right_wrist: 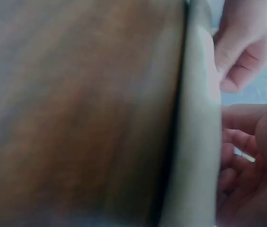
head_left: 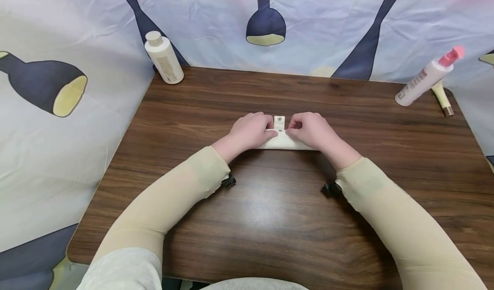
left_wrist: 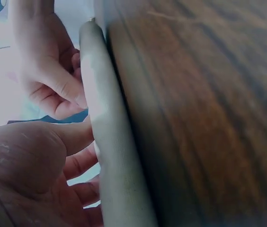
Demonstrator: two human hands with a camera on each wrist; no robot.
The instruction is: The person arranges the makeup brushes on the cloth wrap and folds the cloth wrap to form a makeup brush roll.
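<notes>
A narrow cream-coloured folded case (head_left: pixel 284 142) with a rounded near edge lies across the middle of the table. From its far side a short strap tab (head_left: pixel 279 122) sticks up, bearing a round metal snap, and a small stud shows on the case just below it. My left hand (head_left: pixel 252 130) grips the case left of the tab, thumb on top and fingers toward the far side. On the right of the tab my right hand (head_left: pixel 311 130) pinches the case, its fingers curled. In the left wrist view the rounded edge (left_wrist: pixel 117 156) hides some fingertips.
The brown wooden table (head_left: pixel 254 238) has a white capped bottle (head_left: pixel 166 60) at its back left corner. Toward the back right stand a white bottle with a pink top (head_left: pixel 423 82) and a small cream tube (head_left: pixel 441 97). A lamp-printed curtain (head_left: pixel 216 24) hangs behind.
</notes>
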